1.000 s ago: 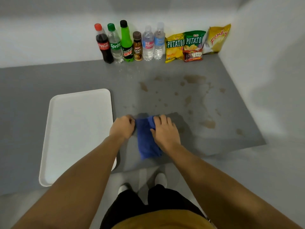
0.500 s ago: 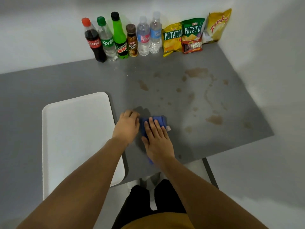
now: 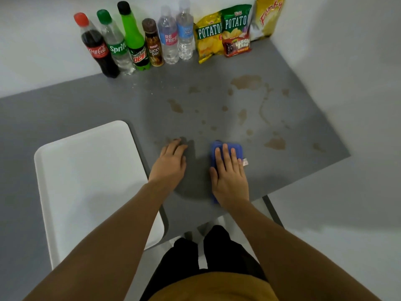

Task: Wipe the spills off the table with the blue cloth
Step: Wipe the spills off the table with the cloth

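The folded blue cloth (image 3: 233,148) lies on the grey table (image 3: 108,105), near its front edge. My right hand (image 3: 230,177) presses flat on the cloth with straight fingers and covers most of it. My left hand (image 3: 170,164) rests on the bare table a hand's width to the left, fingers relaxed, holding nothing. Brown spills are scattered beyond and to the right of the cloth: a large patch (image 3: 246,81) at the back, a blotch (image 3: 275,144) right of the cloth, a spot (image 3: 175,106) further back, and several small drops.
A white tray (image 3: 86,181) lies at the left and overhangs the front edge. Several bottles (image 3: 134,40) and snack bags (image 3: 225,31) line the back wall. A white wall (image 3: 347,61) closes the right side.
My right hand has slid the cloth to the right, away from my left hand. My left hand let go of the cloth and stays flat on the table.
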Demonstrator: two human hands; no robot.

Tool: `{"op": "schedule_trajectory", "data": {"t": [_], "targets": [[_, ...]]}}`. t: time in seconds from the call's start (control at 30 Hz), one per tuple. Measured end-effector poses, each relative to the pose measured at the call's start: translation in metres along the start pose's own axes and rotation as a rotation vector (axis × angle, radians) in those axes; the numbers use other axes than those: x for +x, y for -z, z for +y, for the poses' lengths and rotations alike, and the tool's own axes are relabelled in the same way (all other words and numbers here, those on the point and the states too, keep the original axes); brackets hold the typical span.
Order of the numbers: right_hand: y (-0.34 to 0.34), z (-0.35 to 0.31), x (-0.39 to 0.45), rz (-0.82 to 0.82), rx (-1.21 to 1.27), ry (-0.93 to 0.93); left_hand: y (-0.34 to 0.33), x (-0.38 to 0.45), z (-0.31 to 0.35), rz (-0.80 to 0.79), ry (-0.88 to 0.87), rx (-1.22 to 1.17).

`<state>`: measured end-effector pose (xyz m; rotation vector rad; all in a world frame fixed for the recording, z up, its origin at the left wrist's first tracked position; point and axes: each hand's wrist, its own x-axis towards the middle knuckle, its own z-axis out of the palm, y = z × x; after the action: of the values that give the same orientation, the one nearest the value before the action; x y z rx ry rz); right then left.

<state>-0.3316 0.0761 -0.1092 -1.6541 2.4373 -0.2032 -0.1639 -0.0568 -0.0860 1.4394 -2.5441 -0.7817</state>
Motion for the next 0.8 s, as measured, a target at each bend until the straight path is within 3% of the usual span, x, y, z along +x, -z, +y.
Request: {"op": "schedule_trajectory", "data": {"t": [0.17,0.47,0.8], "targets": [[-0.013,-0.029,-0.029,-0.037,0.013,-0.014,-0.005,-0.002,-0.001,-0.014,0.001,-0.008],[0.002,-0.009,0.026,-0.039,0.087,0.146,-0.012,0.000,0.005,-0.025,-0.025,0.018],[0.009,0.047,0.003,-0.031,0.002,-0.040,-0.018,0.002,0.024,-0.009,-0.032,0.025]]}}
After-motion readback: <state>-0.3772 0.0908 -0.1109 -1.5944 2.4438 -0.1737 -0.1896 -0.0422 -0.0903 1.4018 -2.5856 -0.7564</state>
